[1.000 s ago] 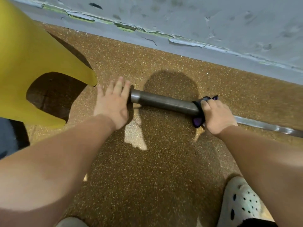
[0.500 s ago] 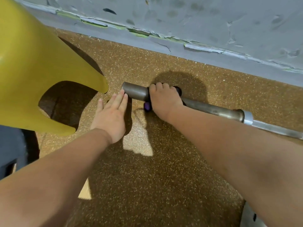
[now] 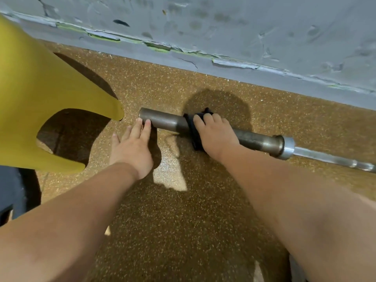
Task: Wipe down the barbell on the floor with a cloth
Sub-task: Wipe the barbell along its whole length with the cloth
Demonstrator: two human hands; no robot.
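The barbell (image 3: 166,121) lies on the speckled brown floor, its thick dark sleeve pointing left and its thin shaft running off to the right past a silver collar (image 3: 287,147). My right hand (image 3: 215,135) presses a dark purple cloth (image 3: 193,129) around the middle of the sleeve. My left hand (image 3: 132,147) rests flat on the floor, fingers spread, with the fingertips touching the sleeve's left end.
A yellow moulded object (image 3: 40,102) stands close to the left of the barbell's end. A grey wall (image 3: 223,37) with peeling paint runs along the back. A dark item (image 3: 12,192) sits at the lower left.
My right hand slid the cloth along the sleeve to its left end, then back to the middle. My left hand stayed by the sleeve's end.
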